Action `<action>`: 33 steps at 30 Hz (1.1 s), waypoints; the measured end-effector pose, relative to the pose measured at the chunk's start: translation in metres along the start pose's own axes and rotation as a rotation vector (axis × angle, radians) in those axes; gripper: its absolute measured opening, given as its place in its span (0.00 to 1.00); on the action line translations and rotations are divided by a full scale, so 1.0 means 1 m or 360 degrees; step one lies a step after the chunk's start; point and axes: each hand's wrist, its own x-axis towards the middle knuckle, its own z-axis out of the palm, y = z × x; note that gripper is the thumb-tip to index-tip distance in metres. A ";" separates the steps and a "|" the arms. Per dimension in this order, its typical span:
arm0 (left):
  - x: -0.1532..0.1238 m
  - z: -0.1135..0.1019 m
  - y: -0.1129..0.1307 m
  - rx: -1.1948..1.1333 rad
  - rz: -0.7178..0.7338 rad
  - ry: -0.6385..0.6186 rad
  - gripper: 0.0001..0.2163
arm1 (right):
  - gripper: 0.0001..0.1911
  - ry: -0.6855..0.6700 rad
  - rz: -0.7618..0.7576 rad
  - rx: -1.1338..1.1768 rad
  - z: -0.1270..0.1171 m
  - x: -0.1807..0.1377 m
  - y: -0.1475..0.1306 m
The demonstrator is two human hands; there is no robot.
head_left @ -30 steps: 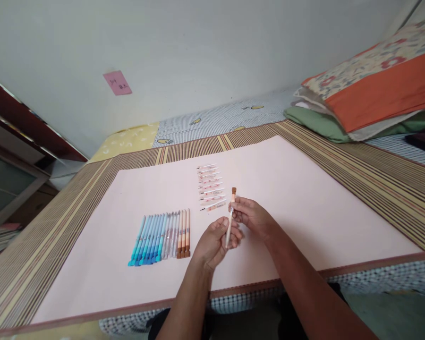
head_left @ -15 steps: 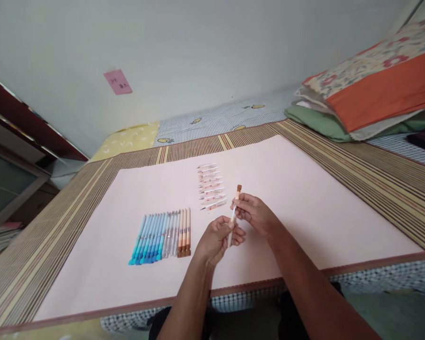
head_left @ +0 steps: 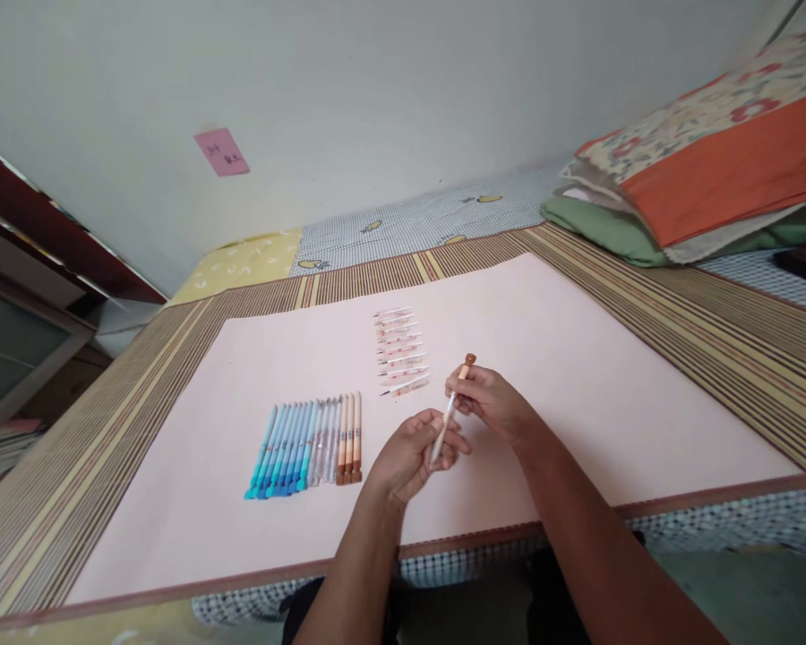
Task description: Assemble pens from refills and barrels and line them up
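Observation:
Both hands grip one slim pen with a brown cap end pointing up and away. My left hand pinches its lower, pale part. My right hand pinches the upper part just below the brown tip. The pen hangs tilted over a large pale pink sheet. To the left lies a tidy row of pens, several blue, a few clear, a few tan with brown ends. Beyond the hands lies a column of small pink-printed pen parts.
The pink sheet rests on a striped woven mat over a bed. Folded bedding and an orange floral pillow are stacked at the far right. A pink note sticks to the wall. Dark wooden furniture stands at the left.
The pen has tilted from nearly upright to leaning right, its brown end swinging rightward. My right hand shifted right with it; my left hand stayed about where it was.

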 end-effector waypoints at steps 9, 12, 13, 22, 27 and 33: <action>-0.002 0.003 0.002 -0.0010 -0.0037 0.0007 0.14 | 0.22 0.0100 0.0019 0.0120 -0.001 0.000 -0.005; -0.001 0.002 0.002 -0.0018 -0.0023 0.0019 0.15 | 0.21 0.0063 0.0021 0.0183 -0.002 -0.001 -0.005; -0.001 0.002 0.002 -0.0019 -0.0011 0.0024 0.15 | 0.21 0.0033 0.0030 0.0206 -0.001 -0.001 -0.004; -0.001 -0.002 0.006 0.0053 0.0085 0.0102 0.16 | 0.19 0.0054 0.0156 0.0600 0.005 0.002 0.007; 0.001 -0.007 0.012 0.0008 0.0279 0.0345 0.15 | 0.15 0.0175 0.0143 0.0550 -0.001 0.003 0.007; -0.005 -0.008 0.025 -0.0016 0.0659 0.0678 0.13 | 0.15 0.0224 0.0124 0.0568 -0.005 0.005 0.011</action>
